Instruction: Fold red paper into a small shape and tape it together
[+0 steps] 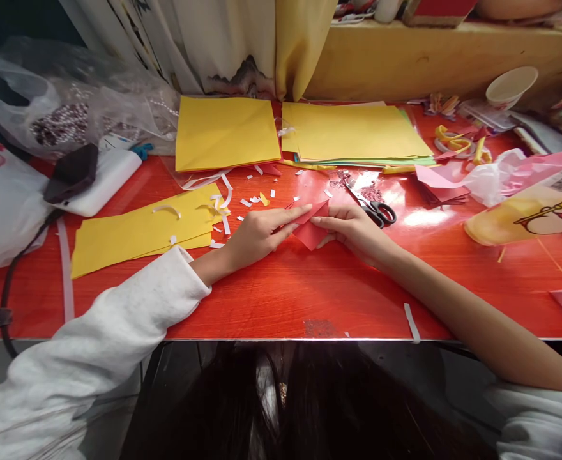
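A small piece of folded red paper (311, 234) is held between my two hands, just above the red tabletop (281, 294). My left hand (260, 233) has its fingers stretched together, pressing the paper's left side. On the other side, my right hand (352, 230) pinches the paper between thumb and fingers. Some right fingertips are hidden behind it. Black-handled scissors (374, 209) lie just beyond my right hand. White paper scraps (246, 202) are scattered beyond my left hand.
Yellow paper strips (142, 230) lie at left. Behind are yellow sheets (228, 131) and a second stack (352, 131). A phone (73, 171) rests on a white box at left. A plastic cup (525, 211) lies tilted at right, near pink paper (446, 176).
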